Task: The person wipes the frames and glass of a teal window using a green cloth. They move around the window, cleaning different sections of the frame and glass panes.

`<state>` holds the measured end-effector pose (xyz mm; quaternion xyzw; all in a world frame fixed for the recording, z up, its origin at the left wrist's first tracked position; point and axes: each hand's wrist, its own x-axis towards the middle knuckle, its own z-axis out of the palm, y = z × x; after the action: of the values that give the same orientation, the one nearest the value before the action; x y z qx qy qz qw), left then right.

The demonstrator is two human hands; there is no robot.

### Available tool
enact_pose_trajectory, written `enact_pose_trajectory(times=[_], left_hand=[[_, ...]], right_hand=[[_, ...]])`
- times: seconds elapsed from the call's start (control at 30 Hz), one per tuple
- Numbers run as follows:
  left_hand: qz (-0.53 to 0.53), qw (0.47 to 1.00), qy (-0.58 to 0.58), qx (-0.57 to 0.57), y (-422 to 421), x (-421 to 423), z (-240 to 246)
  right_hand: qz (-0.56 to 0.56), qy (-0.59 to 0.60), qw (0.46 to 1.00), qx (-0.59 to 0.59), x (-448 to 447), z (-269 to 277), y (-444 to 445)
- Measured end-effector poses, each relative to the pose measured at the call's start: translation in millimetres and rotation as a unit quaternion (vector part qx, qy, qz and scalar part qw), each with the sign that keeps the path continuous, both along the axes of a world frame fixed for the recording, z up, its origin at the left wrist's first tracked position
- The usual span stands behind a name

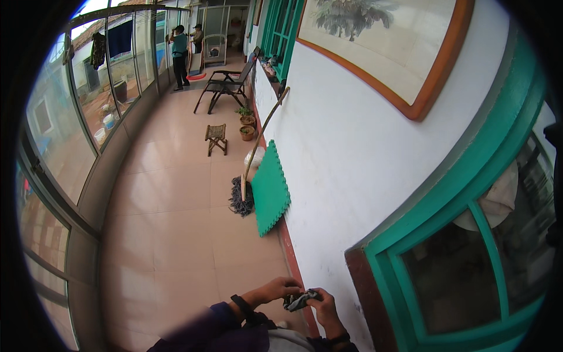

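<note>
A small bunched grey and dark cloth (302, 301) is held in front of my body, near the white wall. My right hand (324, 308) grips its right end, with the thumb lying over the fabric. On the other end, the bent fingers of my left hand (281, 289) close at the cloth's upper left edge; their tips are partly hidden. Dark bands circle both wrists. Below the hands, the tiled floor (184, 246) meets the wall's dark red skirting.
A green foam mat (270, 193) and a mop (243, 193) lean against the wall. Farther off are a folding stool (216, 136), flowerpots (247, 132), a reclining chair (228, 86) and two people (179, 53). Green-framed window (490, 259) at right; glazed panels (57, 127) at left.
</note>
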<state>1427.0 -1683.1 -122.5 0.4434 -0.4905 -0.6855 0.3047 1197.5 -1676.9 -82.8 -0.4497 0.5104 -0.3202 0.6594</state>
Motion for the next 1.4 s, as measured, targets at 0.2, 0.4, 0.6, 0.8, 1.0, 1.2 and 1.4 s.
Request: enact_pose_trajectory(times=[0.2, 0.4, 0.6, 0.8, 1.0, 1.2, 1.4], left_hand=[[-0.048, 0.998, 0.012, -0.046, -22.5, -24.3, 18.6], [-0.112, 0.986, -0.099, -0.077, -37.7, -48.4, 29.7], [-0.112, 0.985, -0.114, -0.064, -54.6, -37.8, 31.6], [-0.159, 0.979, -0.102, -0.077, -101.6, -22.2, 17.1], [-0.193, 0.972, -0.092, -0.094, -159.6, 30.4, 2.3], [-0.144, 0.975, -0.116, -0.124, -208.6, 104.0, -7.1], [-0.146, 0.967, -0.09, -0.186, -224.5, 145.8, -5.8]], right_hand=[[-0.024, 0.057, 0.997, -0.043, -15.5, 10.0, -24.0], [-0.007, 0.099, 0.99, -0.096, -26.3, 10.6, -37.3], [-0.023, 0.027, 0.998, -0.058, -27.7, -5.5, -52.5], [-0.089, -0.005, 0.996, -0.017, -13.9, -6.1, -74.4], [-0.123, 0.015, 0.992, 0.012, 45.6, -9.7, -117.6], [-0.093, 0.132, 0.987, -0.026, 116.5, -37.3, -165.3], [-0.087, 0.103, 0.989, 0.054, 161.0, -36.5, -187.0]])
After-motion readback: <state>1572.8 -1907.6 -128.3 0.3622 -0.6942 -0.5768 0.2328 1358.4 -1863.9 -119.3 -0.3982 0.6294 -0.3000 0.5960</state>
